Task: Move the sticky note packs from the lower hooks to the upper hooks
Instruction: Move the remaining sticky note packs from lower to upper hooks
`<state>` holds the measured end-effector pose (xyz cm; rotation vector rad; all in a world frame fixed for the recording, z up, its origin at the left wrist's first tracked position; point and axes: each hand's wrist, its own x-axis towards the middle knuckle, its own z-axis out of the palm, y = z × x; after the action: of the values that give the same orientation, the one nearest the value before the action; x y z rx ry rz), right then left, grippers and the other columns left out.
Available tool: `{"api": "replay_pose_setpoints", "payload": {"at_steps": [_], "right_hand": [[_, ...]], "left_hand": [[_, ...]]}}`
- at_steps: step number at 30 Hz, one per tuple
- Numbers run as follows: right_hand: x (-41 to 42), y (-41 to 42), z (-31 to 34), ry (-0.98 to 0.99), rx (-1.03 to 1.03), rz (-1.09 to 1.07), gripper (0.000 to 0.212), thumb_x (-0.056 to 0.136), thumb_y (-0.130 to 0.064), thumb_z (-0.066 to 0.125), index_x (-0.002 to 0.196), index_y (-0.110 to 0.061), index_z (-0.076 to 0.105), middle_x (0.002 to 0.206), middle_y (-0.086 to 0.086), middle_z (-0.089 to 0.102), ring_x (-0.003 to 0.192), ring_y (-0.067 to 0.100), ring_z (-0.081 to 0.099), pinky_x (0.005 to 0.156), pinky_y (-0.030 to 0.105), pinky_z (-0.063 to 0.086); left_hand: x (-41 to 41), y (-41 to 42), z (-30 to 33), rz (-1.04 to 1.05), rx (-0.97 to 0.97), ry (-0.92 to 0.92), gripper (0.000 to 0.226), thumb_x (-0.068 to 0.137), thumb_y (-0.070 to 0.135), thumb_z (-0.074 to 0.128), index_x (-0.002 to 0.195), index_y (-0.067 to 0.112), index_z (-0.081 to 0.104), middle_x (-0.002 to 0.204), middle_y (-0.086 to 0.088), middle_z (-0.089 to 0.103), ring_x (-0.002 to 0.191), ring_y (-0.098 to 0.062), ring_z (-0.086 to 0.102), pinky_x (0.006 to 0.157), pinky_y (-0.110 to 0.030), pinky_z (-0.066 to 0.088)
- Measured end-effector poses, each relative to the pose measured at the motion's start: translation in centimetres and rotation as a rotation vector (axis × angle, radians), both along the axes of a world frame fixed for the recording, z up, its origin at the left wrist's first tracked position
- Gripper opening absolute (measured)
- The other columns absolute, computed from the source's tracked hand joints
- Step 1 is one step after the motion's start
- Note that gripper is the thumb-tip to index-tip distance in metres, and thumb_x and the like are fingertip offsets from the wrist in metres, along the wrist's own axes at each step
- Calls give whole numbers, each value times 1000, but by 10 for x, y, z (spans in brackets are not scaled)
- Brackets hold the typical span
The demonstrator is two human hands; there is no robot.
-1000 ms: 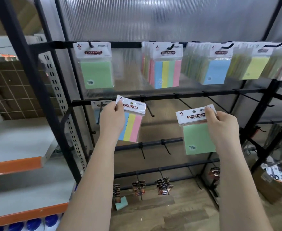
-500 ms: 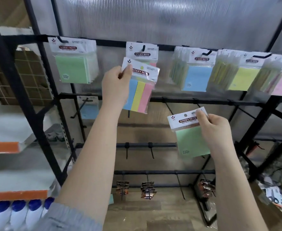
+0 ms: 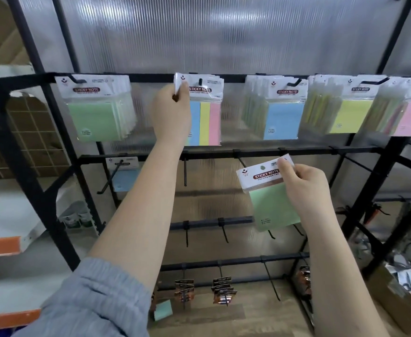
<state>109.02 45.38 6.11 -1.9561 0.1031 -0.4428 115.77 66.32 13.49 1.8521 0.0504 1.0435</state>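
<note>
The left hand [image 3: 171, 113] pinches the white header of a striped sticky note pack [image 3: 205, 110], which sits on an upper hook [image 3: 200, 81] among the packs on the top rail. The right hand [image 3: 304, 188] grips a green sticky note pack [image 3: 270, 203] by its header, lower down, in front of the empty lower hooks [image 3: 242, 161].

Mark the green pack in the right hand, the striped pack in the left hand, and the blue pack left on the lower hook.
green pack [image 3: 273, 207]: head view, green pad face.
striped pack [image 3: 205, 122]: head view, yellow stripe.
blue pack [image 3: 124, 180]: head view, blue pad face.
</note>
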Motion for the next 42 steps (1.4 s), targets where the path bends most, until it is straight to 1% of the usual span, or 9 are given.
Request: {"api": "replay_pose_setpoints", "payload": {"at_steps": [7,12,16,20,25,28,33,38,42], "right_hand": [[3,9,-3,14,9,-6,47,97,-34,47,88,10,62,58,1,47,51,13,39,50,27,29],[6,16,-3,5,36,1,46,97,-34,47,88,8,64,61,2,52,55,15,43,53,27,31],[4,21,-3,13,50,2,45,97,-34,47,87,5,66,61,2,55,55,15,45,53,27,33],[4,22,-4,24,38,-7,45,97,-34,47,90,6,66,65,3,57,58,16,46,53,27,33],[3,21,-5,11,48,-39,49,97,-35,47,92,11,62,65,4,52,56,16,42,52,27,30],[1,21,-7,11,52,-67,47,97,-34,47,90,10,62,58,-2,49,50,12,39,48,25,29],[-2,15,-11,0,79,-120,45,97,-33,48,85,7,63,54,-5,50,37,1,43,38,14,31],[-8,1,-14,-38,110,-222,48,96,-35,48,83,10,60,59,2,51,46,10,44,43,20,33],[-14,-14,-16,-72,143,-328,51,95,-35,49,89,15,58,68,9,52,57,18,45,50,25,33]], "left_hand": [[3,-2,0,96,79,-16,50,97,22,47,58,18,17,54,3,18,49,-11,15,43,-22,23],[9,6,-4,257,204,83,45,94,41,49,62,17,29,63,4,34,67,-19,37,46,-30,15],[13,11,-2,243,212,67,40,90,47,54,77,13,39,84,2,42,75,-19,38,51,-29,22],[12,10,-3,206,171,70,35,90,47,55,84,15,43,90,4,42,78,-18,41,54,-28,26],[0,11,-13,210,142,29,33,91,42,55,110,16,49,97,5,46,81,-12,44,56,-23,30],[-10,11,-27,209,216,5,27,93,37,53,107,14,52,96,4,48,82,-12,46,60,-25,33],[-19,4,-51,114,288,34,21,95,34,51,95,14,58,88,5,54,79,-11,49,55,-18,29],[-22,-14,-74,-15,328,85,18,94,32,52,91,16,61,82,6,57,76,-15,51,61,-27,39],[-16,-29,-92,-164,422,101,22,96,33,49,87,16,59,79,7,58,72,-14,52,55,-26,38]]}}
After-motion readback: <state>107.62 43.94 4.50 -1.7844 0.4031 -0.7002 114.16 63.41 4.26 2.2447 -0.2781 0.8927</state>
